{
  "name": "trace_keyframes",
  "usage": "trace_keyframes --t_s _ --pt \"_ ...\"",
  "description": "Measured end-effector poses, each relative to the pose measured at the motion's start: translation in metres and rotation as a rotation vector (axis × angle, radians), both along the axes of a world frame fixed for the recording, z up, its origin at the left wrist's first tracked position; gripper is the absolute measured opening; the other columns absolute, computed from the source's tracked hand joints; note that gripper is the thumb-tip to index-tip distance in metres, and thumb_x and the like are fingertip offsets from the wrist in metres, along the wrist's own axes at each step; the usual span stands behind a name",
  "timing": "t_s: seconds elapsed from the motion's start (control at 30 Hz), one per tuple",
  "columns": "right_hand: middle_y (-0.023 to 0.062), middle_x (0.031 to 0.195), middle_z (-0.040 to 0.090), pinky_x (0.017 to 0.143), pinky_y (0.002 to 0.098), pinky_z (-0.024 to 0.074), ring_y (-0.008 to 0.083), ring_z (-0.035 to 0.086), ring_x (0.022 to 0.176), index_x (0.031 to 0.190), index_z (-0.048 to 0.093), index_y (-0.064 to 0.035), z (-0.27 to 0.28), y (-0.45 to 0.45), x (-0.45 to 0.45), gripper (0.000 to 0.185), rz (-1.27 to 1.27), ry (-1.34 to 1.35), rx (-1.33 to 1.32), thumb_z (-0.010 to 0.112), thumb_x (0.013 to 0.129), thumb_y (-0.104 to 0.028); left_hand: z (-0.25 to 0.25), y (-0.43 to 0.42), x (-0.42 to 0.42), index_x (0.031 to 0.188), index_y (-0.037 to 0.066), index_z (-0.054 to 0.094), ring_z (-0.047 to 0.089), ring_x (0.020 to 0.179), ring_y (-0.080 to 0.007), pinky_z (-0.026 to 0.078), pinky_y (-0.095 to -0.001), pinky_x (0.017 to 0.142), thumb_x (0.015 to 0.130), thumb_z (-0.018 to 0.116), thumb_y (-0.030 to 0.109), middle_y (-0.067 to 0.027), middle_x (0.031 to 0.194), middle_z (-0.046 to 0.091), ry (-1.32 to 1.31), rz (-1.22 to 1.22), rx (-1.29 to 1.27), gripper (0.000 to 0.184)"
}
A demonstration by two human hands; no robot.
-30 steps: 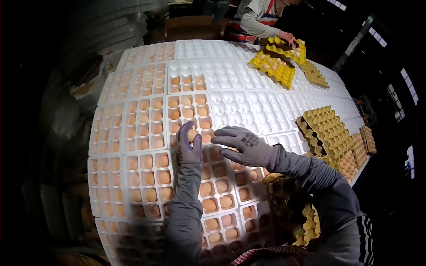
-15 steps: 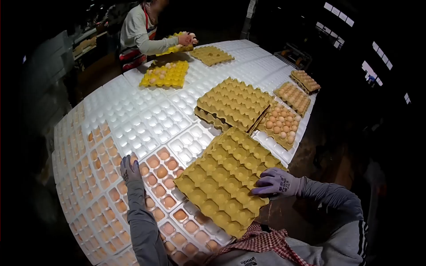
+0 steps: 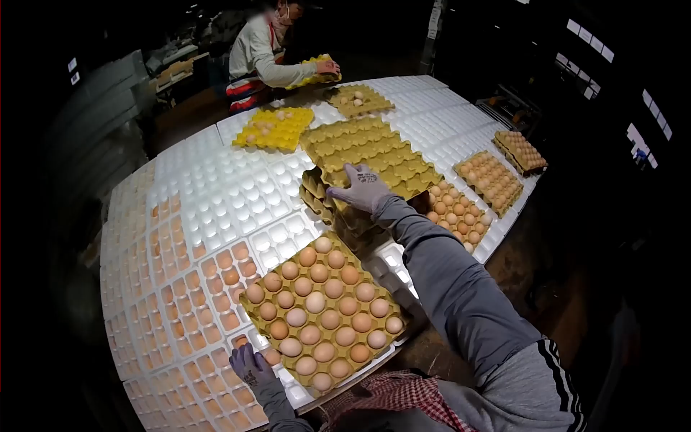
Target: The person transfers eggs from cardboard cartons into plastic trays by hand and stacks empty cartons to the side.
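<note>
My right hand grips the near edge of an empty cardboard egg tray, thumb spread to the left. This tray sits tilted on a stack of cardboard trays. Nearer to me lies another cardboard tray filled with brown eggs, on top of the white plastic egg cartons. My left hand is low by that tray's left edge, fingers apart over the carton cells beside an egg. Nothing shows in its grasp, though its fingertips are partly hidden.
Cartons on the left hold eggs. More full egg trays line the right edge. Across the table a co-worker holds a yellow tray; another yellow tray and a cardboard tray with a few eggs lie nearby.
My right hand has carried the empty tray forward onto the stack. A full egg tray now lies in front of me. My left hand has come nearer. Eggs now sit in the far cardboard tray.
</note>
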State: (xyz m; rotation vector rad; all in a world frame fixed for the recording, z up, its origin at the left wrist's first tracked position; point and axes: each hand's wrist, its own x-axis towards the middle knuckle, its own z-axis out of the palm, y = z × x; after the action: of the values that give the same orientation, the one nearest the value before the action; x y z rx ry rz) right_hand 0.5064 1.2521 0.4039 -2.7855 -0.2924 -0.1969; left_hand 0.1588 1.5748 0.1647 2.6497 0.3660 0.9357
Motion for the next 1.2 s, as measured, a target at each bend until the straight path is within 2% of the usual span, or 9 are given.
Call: trace_keyframes --t_s 0.1,0.17,0.27,0.4,0.5,0.67,1.0,1.1,1.2 --pt "0.0199 0.149 0.038 0.117 0.0468 0.0261 0.0394 0.034 0.139 0.151 0.036 -0.0167 0.013 -0.041 0.001 0.09 0.489 0.233 0.249 0.066 0.079 -0.063 0.01 -0.006 0.004 0.116 0.001 0.062 0.051 0.117 -0.0417 0.036 -0.0535 0.105 0.085 0.058 0.007 -0.0179 0.114 0.063 0.099 0.083 -0.097 0.032" --pt "0.016 0.15 0.039 0.116 0.0441 0.0266 0.0367 0.038 0.137 0.151 0.035 -0.0198 0.023 -0.086 0.0 0.09 0.658 -0.056 -0.031 0.065 0.079 -0.065 0.016 -0.011 0.005 0.115 0.002 0.063 0.05 0.118 -0.0409 0.036 -0.053 0.104 0.084 0.058 0.007 -0.0158 0.114 0.064 0.085 0.101 -0.106 0.032" --pt "0.0118 0.144 0.045 0.111 0.0413 0.0326 0.0333 0.046 0.13 0.15 0.035 -0.0222 0.005 -0.15 0.02 0.082 0.705 -0.266 -0.549 0.068 0.082 -0.055 0.018 -0.01 0.005 0.118 0.003 0.063 0.049 0.121 -0.0406 0.036 -0.0521 0.104 0.085 0.059 0.008 -0.016 0.116 0.063 0.099 0.107 -0.14 0.033" --pt "0.0062 0.128 0.057 0.098 0.0408 0.0419 0.0287 0.055 0.112 0.147 0.039 -0.0221 0.011 -0.16 0.043 0.076 0.836 -0.216 -0.432 0.075 0.081 -0.026 0.028 -0.016 0.004 0.119 0.003 0.064 0.047 0.124 -0.039 0.036 -0.0506 0.105 0.088 0.057 0.01 -0.016 0.12 0.061 0.161 0.142 -0.19 0.032" --pt "0.0069 0.128 0.057 0.099 0.0413 0.0419 0.0293 0.055 0.113 0.147 0.038 -0.0223 0.032 -0.16 0.061 0.078 0.925 -0.116 -0.482 0.075 0.079 -0.027 0.027 -0.014 0.004 0.119 0.003 0.064 0.047 0.124 -0.0387 0.036 -0.0501 0.105 0.088 0.057 0.009 -0.0171 0.12 0.062 0.165 0.146 -0.176 0.032" --pt "0.0077 0.13 0.055 0.103 0.0396 0.0392 0.0303 0.051 0.118 0.15 0.035 -0.023 -0.021 -0.175 0.067 0.093 0.969 -0.059 -0.402 0.082 0.07 -0.034 0.031 -0.016 0.007 0.118 0.003 0.064 0.047 0.124 -0.0383 0.035 -0.0498 0.106 0.088 0.057 0.009 -0.017 0.12 0.062 0.185 0.158 -0.215 0.031" --pt "0.0069 0.127 0.054 0.103 0.0417 0.0404 0.0287 0.052 0.114 0.15 0.035 -0.0201 -0.002 -0.161 0.072 0.09 1.07 -0.219 -0.278 0.079 0.072 -0.02 0.043 -0.021 0.008 0.118 0.002 0.063 0.045 0.125 -0.0375 0.034 -0.0481 0.107 0.089 0.056 0.008 -0.0154 0.118 0.062 0.193 0.158 -0.244 0.031" --pt "0.0087 0.13 0.053 0.103 0.0399 0.0406 0.0291 0.05 0.12 0.148 0.037 -0.0193 -0.027 -0.144 0.059 0.082 1.081 0.059 -0.523 0.076 0.077 -0.025 0.047 -0.028 0.008 0.118 0.002 0.064 0.046 0.125 -0.0374 0.034 -0.048 0.107 0.089 0.056 0.009 -0.0156 0.119 0.062 0.182 0.176 -0.269 0.031" --pt "0.0098 0.126 0.054 0.104 0.0429 0.0377 0.0324 0.048 0.122 0.148 0.037 -0.0193 -0.05 -0.134 0.037 0.085 0.934 -0.045 -0.469 0.078 0.075 -0.035 0.044 -0.025 0.007 0.119 0.002 0.064 0.046 0.124 -0.0378 0.034 -0.0486 0.107 0.088 0.056 0.009 -0.0161 0.12 0.062 0.204 0.187 -0.215 0.032"
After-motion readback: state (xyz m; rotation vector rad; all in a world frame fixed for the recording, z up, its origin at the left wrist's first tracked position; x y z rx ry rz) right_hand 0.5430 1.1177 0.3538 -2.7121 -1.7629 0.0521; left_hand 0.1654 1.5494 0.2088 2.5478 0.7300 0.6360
